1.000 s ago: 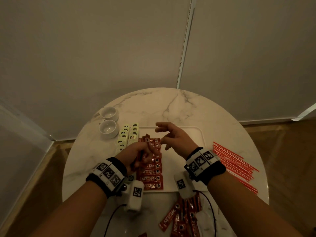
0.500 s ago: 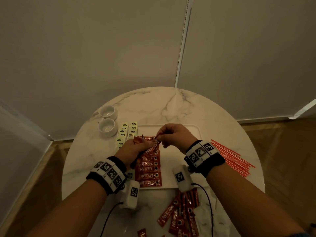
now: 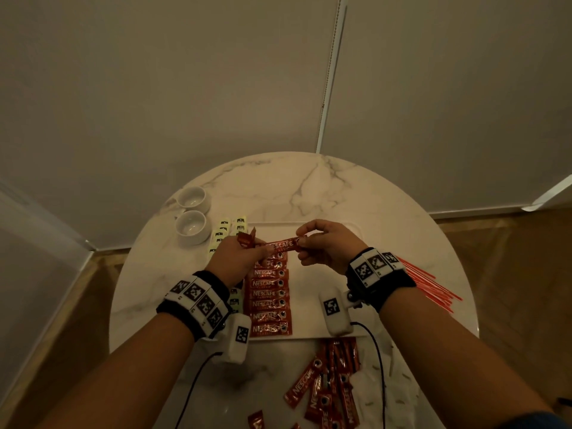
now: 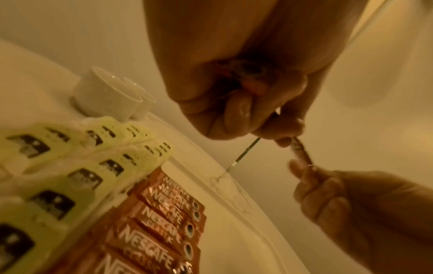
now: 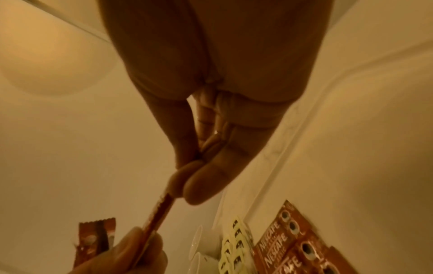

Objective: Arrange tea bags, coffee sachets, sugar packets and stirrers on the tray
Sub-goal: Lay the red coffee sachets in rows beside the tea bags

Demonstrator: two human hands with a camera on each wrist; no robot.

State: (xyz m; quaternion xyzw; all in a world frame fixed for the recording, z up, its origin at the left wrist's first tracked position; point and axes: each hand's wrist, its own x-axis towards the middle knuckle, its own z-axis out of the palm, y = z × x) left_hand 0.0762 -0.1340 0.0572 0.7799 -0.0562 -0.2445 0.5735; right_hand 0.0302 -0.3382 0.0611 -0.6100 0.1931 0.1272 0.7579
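Note:
A red coffee sachet [image 3: 280,245] is stretched level between both hands above the white tray [image 3: 315,292]. My right hand [image 3: 301,241] pinches its right end with thumb and forefinger [image 5: 201,183]. My left hand [image 3: 263,250] holds its left end and also grips a small bunch of more sachets [image 3: 245,239], seen in the right wrist view as red sachets [image 5: 96,239]. Under the hands a neat column of coffee sachets [image 3: 268,301] lies on the tray. Pale green tea bags [image 3: 230,229] lie in two rows on its left, partly hidden by my left wrist.
Two white cups [image 3: 190,226] stand at the table's back left. A fan of red stirrers [image 3: 430,286] lies on the marble right of the tray. Loose coffee sachets [image 3: 328,385] and white packets [image 3: 399,382] are heaped near the front edge. Wrist cables hang there too.
My right hand came in to the left hand, pinched one sachet from the bunch and drew it out to the right. Both hands now hold it level.

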